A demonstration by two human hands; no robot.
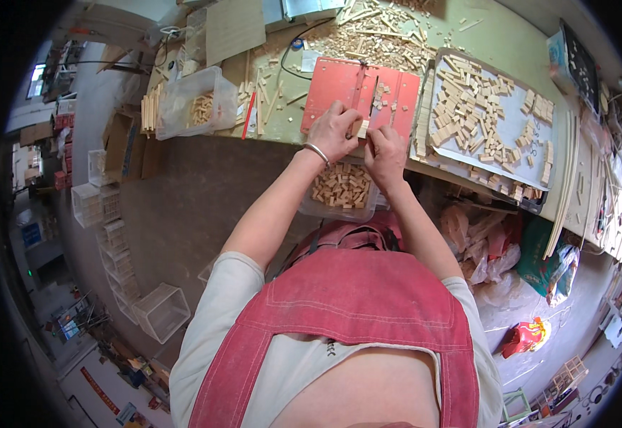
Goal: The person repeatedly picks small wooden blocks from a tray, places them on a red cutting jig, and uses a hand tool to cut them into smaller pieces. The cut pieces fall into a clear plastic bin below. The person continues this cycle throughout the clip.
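Note:
A red work board (329, 89) with a lengthwise slot lies at the bench's front edge, several small wood offcuts (383, 93) on it. At the board's near part my left hand (334, 135) pinches a small pale wooden block (362, 130), with a metal bangle on the wrist. My right hand (386, 151) is beside it, fingers curled closed at the block's right side; whether they grip it or something else is hard to make out. Below my hands is a clear plastic tub (311, 207) full of short wooden blocks (339, 184).
A tray (500, 167) of many blocks is on the right, long sticks (564, 192) beside it. On the left are a clear bin (175, 103) and a red stick (249, 114). Scraps (375, 39) cover the bench's back. Crates (161, 310) and bags (489, 264) lie below.

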